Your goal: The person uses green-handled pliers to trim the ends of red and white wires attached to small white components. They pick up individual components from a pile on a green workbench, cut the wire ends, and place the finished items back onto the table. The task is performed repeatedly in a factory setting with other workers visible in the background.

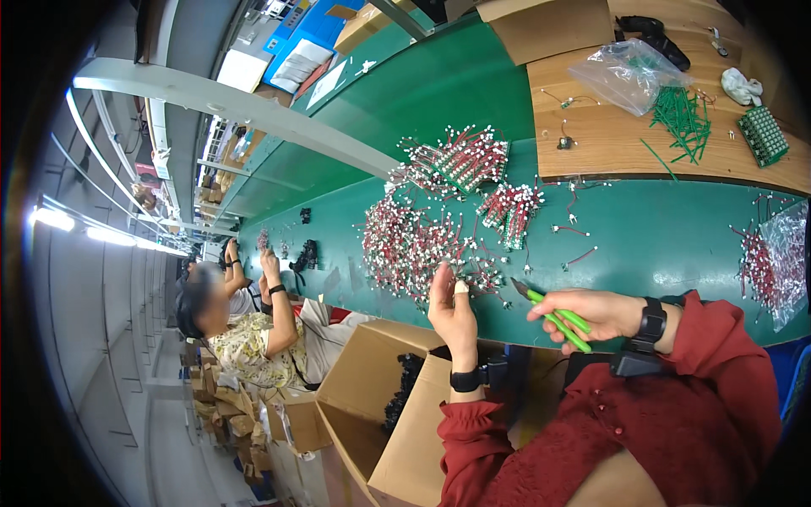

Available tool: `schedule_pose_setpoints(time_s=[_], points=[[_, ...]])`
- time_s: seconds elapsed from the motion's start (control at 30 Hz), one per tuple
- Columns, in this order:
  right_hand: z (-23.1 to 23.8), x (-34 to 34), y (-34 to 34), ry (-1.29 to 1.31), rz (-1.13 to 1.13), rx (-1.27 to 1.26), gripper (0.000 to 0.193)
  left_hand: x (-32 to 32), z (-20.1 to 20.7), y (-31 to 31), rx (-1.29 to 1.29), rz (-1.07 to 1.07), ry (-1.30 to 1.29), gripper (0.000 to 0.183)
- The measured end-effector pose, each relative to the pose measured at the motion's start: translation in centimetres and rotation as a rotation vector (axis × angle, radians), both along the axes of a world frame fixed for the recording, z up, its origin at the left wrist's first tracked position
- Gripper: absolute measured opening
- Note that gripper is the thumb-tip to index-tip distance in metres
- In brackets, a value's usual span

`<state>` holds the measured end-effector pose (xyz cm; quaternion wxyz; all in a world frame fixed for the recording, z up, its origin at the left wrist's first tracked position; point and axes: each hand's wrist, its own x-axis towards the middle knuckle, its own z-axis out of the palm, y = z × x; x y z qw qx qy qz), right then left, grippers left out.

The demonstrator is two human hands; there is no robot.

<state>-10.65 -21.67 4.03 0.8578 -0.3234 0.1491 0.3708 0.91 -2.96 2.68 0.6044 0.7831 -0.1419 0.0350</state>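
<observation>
My right hand [596,314] is closed round green-handled cutting pliers [568,321]. Their dark tip points up and left, toward the loose parts. My left hand [454,314] is at the near edge of a big heap of red-and-white wire leads [414,249] with small white connectors. Its fingers point up, apart from the thumb, which wears a white covering. Nothing plainly shows in its grasp. Beyond the heap are green circuit-board panels [473,169] thick with the same leads, and a smaller panel bundle [511,215] lies closer.
On a wooden board [583,156] lie green strips [683,122], a clear plastic bag [621,72] and a green panel [764,135]. A bag of leads [781,262] rests at far right. An open cardboard box [372,397] stands below the bench edge. A co-worker [262,338] sits at left.
</observation>
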Motion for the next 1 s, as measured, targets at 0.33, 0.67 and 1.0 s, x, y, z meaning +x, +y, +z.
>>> schedule_pose_setpoints(time_s=[0.33, 0.67, 1.0], points=[[-2.1, -3.4, -5.8, -0.123, -0.250, 0.454, 0.048, -3.0, 1.8, -3.8, 0.866, -0.647, -0.550, 0.052], [-3.9, -4.2, -7.2, -0.158, -0.341, 0.578, 0.049, 1.2, 0.9, 1.1, 0.899, -0.595, -0.526, 0.038], [-3.0, -4.7, -7.1, -0.216, -0.451, 0.562, 0.053, 1.3, 1.3, -8.0, 0.835, -0.166, -0.564, 0.034]])
